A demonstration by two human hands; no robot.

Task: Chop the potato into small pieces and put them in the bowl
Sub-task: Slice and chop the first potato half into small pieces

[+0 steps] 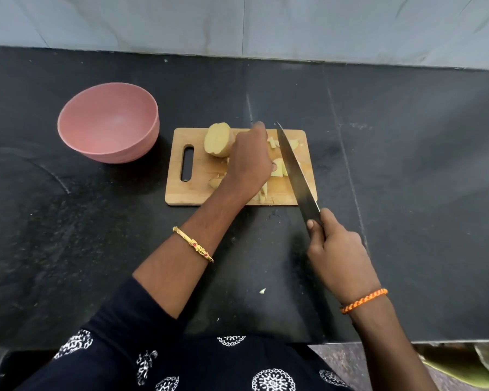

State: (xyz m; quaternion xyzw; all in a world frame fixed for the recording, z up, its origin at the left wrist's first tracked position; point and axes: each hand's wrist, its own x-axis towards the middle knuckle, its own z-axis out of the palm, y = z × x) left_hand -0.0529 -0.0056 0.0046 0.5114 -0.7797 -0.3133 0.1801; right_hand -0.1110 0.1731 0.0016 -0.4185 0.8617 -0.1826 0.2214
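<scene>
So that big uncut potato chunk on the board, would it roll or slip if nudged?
The potato chunk has a rounded outline, so a nudge could rock or roll it across the cutting board. Its pale surface looks peeled, probably moist and somewhat slippery to grip. It looks solid, so likely stiff and fairly heavy for its size.

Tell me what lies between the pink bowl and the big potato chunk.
Head view: only the cutting board's slotted handle end and bare black counter.
</scene>
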